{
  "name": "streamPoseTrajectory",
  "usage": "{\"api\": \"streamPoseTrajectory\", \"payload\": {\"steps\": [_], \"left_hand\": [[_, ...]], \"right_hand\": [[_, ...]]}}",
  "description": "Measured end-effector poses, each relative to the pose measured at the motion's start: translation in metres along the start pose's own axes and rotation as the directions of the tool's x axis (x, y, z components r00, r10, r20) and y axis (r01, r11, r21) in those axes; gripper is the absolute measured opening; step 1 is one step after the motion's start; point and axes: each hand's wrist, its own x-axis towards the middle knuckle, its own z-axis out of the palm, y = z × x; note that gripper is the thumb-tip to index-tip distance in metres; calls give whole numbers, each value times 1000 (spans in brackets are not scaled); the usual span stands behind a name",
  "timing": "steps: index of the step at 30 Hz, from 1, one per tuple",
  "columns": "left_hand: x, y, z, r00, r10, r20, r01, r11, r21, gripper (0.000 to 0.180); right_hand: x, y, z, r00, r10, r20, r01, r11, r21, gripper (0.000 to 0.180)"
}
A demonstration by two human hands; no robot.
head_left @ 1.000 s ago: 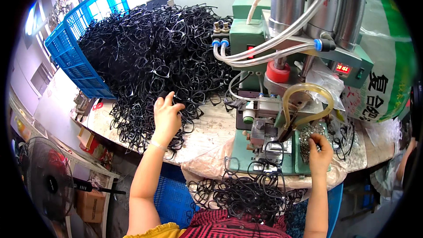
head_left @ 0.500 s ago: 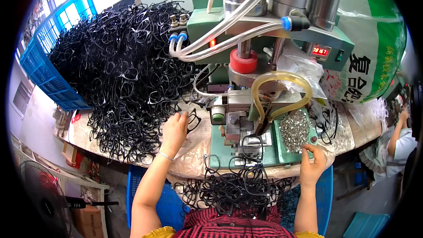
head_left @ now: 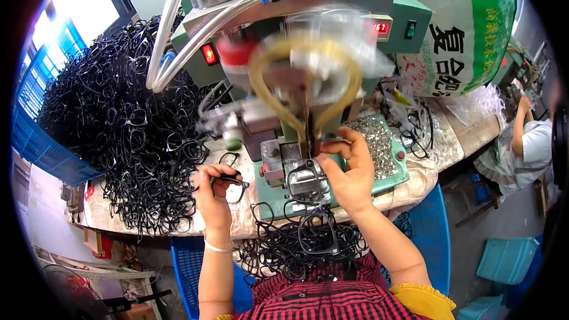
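In my left hand (head_left: 213, 197) is a black eyeglass frame (head_left: 240, 185), pinched beside the machine's left side, close to the heap of black frames (head_left: 139, 112). My right hand (head_left: 352, 175) is at the green press (head_left: 278, 192), thumb and fingertips drawn together by the metal fixture below the yellow tube loop (head_left: 355, 77). Anything between those fingertips is too small or hidden to make out. Another black frame (head_left: 305, 182) sits at the front of the fixture, next to my right thumb. Small metal pieces (head_left: 380, 148) fill the tray to the right of this hand.
More black frames (head_left: 290, 243) lie in a pile against my lap, above blue baskets (head_left: 430, 243). A large white and green sack (head_left: 462, 29) stands behind at right. Farther right, a person (head_left: 527, 148) works at another station. Clear air hoses (head_left: 207, 29) cross the press.
My right hand has moved left from the tray of metal pieces to the fixture. My left hand has come away from the heap with a frame. The whole view has shifted.
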Motion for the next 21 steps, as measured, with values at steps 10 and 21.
{"api": "streamPoseTrajectory", "payload": {"steps": [10,21], "left_hand": [[2,114,100,920,217,327,-216,976,-39,22],[-52,41,110,311,-703,640,938,336,-88,23]], "right_hand": [[-9,-43,6,982,115,150,-127,989,71,65],[4,46,-105,984,-179,11,91,443,-892,17]]}}
